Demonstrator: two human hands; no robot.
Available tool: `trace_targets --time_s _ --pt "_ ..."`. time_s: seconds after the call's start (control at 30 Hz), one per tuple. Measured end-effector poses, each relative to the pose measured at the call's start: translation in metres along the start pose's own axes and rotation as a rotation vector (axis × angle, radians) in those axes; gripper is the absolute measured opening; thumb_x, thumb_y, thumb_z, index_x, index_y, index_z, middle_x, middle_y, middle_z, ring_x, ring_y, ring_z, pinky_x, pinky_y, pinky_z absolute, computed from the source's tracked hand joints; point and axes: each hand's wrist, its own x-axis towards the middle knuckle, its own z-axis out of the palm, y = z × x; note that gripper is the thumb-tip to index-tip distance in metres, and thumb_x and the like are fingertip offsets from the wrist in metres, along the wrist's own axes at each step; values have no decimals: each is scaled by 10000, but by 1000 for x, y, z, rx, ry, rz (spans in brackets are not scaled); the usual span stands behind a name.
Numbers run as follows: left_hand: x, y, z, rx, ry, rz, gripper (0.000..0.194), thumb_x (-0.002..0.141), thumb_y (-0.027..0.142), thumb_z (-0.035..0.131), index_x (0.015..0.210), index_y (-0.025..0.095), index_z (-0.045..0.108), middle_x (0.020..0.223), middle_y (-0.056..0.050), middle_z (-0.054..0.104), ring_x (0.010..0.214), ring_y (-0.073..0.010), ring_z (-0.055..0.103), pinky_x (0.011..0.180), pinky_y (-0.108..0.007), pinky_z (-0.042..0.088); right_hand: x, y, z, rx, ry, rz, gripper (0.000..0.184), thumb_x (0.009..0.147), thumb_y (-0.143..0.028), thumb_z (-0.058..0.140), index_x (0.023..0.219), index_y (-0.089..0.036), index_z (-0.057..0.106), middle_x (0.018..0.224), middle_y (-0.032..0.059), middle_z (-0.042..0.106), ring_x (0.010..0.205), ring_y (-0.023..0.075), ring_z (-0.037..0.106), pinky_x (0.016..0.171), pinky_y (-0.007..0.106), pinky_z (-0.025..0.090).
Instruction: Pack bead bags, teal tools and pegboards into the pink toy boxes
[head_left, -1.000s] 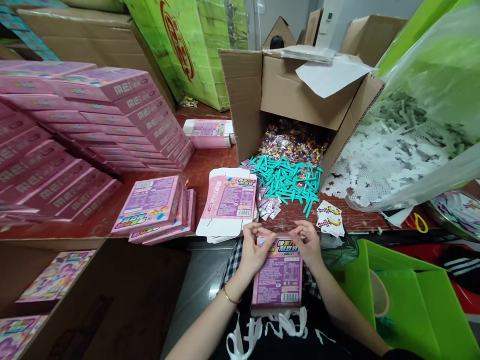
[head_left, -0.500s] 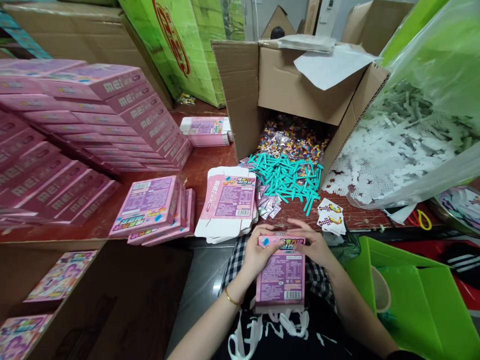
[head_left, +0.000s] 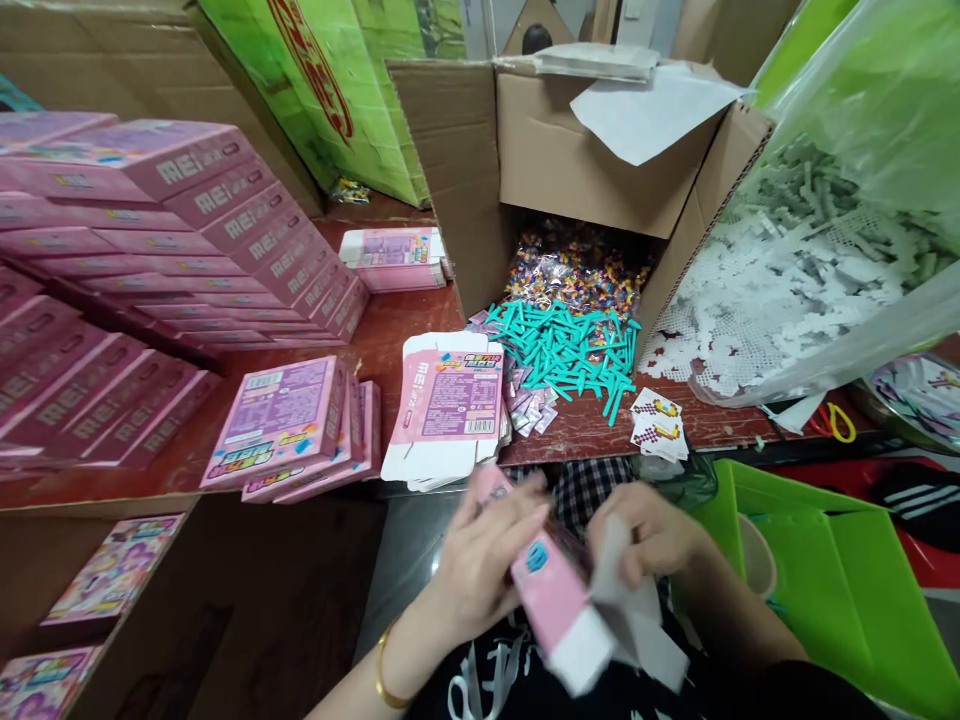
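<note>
A pink box (head_left: 553, 597) is tilted over my lap, its white end flaps (head_left: 630, 615) standing out toward the lower right. Wrapped around the box's upper part is my left hand (head_left: 480, 560). My right hand (head_left: 652, 530) pinches a white flap at the box's end; both are smeared by motion. What the box contains is hidden. Ahead on the table lie flattened pink cartons (head_left: 454, 400), several teal sticks (head_left: 574, 345), small sachets (head_left: 529, 400) and printed pattern cards (head_left: 658, 422).
Finished-looking pink boxes (head_left: 281, 410) lie left, before tall stacks (head_left: 225, 230). An open cardboard box (head_left: 600, 150) of bagged coloured beads (head_left: 577, 265) stands ahead. At right are a clear bag of white pieces (head_left: 750, 300) and a green bin (head_left: 847, 580).
The box has turned from its printed face to a tilted narrow side, and its end flaps now stand open. My right hand has shifted from the box's top edge to a flap.
</note>
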Motion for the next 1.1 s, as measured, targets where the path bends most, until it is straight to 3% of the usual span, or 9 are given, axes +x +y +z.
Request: trace_targets --time_s 0.07,0.1,0.17,0.27,0.43,0.63,0.83,1.0,1.1 --pt "-4 -1 6 -95 -108 67 381 861 260 596 1234 236 525 799 -51 684 709 -214 671 669 -339 529 29 16 -2 55 -158 146 511 705 -639 719 720 -129 686 623 15 598 516 110 519 469 206 394" --pt "-8 -4 8 -107 -97 40 368 853 293 619 1203 210 539 714 -37 661 613 -200 643 569 -306 502 45 28 -8 58 -112 199 564 679 -688 700 747 -129 672 635 15 599 518 115 523 462 210 400" --pt "-20 -11 10 -77 -40 -92 527 734 433 764 1145 187 545 695 -35 660 563 -197 633 498 -286 484 79 56 -30 -78 238 270 628 686 -751 625 823 -139 648 691 26 615 551 133 548 492 236 439" --pt "-42 -19 8 -19 26 -287 740 565 536 848 1136 191 528 854 -82 716 687 -232 704 604 -301 564 129 96 -69 -414 801 330 513 720 -642 669 864 -152 624 863 68 626 748 179 605 688 301 503" --pt "-61 -24 3 40 69 -386 670 633 577 786 1122 186 544 915 -86 732 757 -241 727 663 -312 591 183 141 -101 -573 998 431 309 589 -339 834 754 -177 629 1012 79 597 978 253 594 848 352 466" --pt "-55 -32 4 -10 58 -618 613 573 525 844 1019 180 604 791 -30 729 653 -215 708 577 -274 577 166 147 -136 -389 970 360 259 743 -436 666 698 -186 613 728 27 650 737 195 637 686 292 501" --pt "-23 -38 9 -269 92 -982 609 475 540 868 910 158 679 663 -29 717 583 -247 677 600 -354 587 139 129 -161 -222 812 320 385 659 -530 710 789 -173 648 647 7 654 529 134 593 529 251 497" --pt "-4 -43 -2 -280 182 -1178 551 388 583 864 684 173 644 612 -55 708 588 -296 669 582 -401 570 157 114 -171 -198 564 345 360 508 -382 846 750 -147 720 491 -41 582 420 96 506 428 189 388" --pt "-4 -58 -21 -213 285 -1258 621 357 637 837 700 160 637 647 -87 716 623 -326 678 596 -431 577 179 109 -182 -204 562 332 329 510 -332 863 748 -149 728 530 -22 621 458 119 547 460 208 420"
